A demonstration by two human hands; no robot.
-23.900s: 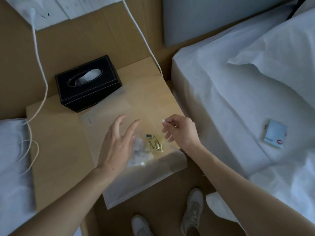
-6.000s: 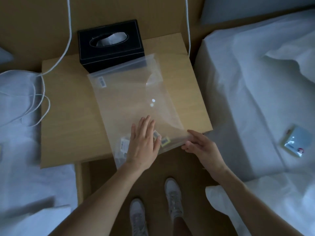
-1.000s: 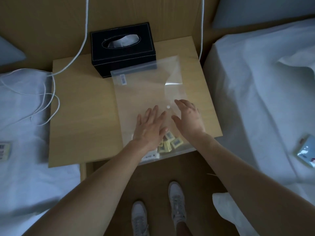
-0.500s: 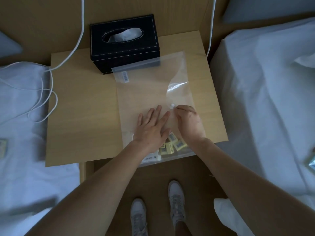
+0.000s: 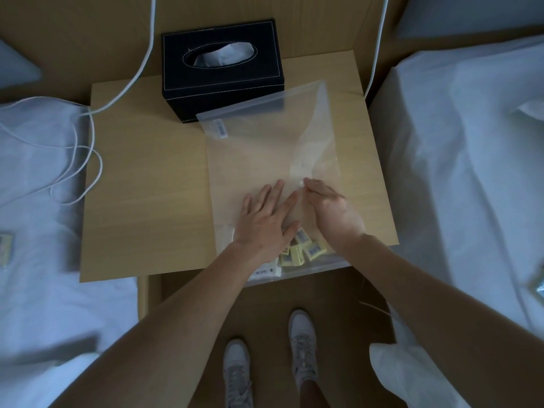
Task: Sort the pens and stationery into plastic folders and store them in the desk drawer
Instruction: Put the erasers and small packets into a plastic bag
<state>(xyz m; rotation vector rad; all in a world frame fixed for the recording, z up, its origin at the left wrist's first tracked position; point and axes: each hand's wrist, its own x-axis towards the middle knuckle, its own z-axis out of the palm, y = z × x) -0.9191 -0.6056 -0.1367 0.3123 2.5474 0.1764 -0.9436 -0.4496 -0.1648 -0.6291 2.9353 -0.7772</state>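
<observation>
A clear plastic folder point(image 5: 265, 148) lies on the wooden bedside table point(image 5: 141, 187), its near end hanging over the front edge. Inside that end sit several small yellow labelled packets point(image 5: 306, 249) and a white packet point(image 5: 266, 270). My left hand point(image 5: 265, 219) lies flat on the folder, fingers spread, partly covering the packets. My right hand point(image 5: 332, 213) rests beside it, fingertips on the folder's white snap button point(image 5: 300, 182) at the tip of the flap.
A black tissue box point(image 5: 220, 66) stands at the table's back, touching the folder's far corner. White cables point(image 5: 73, 148) loop over the left bed. A small packet point(image 5: 5, 248) lies on the left bed, another point(image 5: 538, 287) on the right bed.
My right hand's fingers have straightened over the snap button. The left hand stays flat on the folder. The camera has shifted slightly.
</observation>
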